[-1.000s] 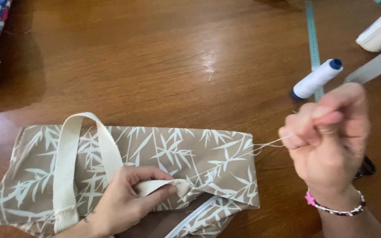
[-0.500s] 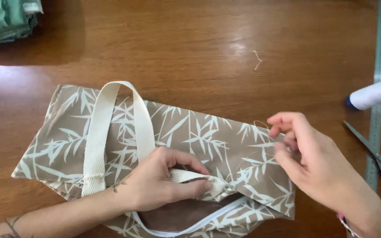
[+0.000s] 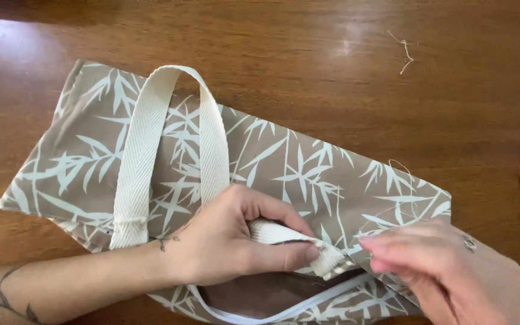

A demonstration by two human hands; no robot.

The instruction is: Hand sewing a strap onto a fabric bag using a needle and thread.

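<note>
The bag [image 3: 284,174] is lying flat on the wooden table [image 3: 308,66], its opening toward the person. The left hand [image 3: 236,241] is closing on the end of the cream strap [image 3: 299,241] and pressing it against the bag's edge — the sewing of this strap seems to be in progress. The right hand [image 3: 446,271] is pinching just beside that end; whether it is holding a needle, I cannot tell. The next stitch probably needs the strap kept firm.

My view is bright and evenly lit; overhead light leaves a pale glare on the table [image 3: 347,45] (top centre). Soft shadows, sharp centre, right hand [image 3: 452,271] slightly motion-blurred.
</note>
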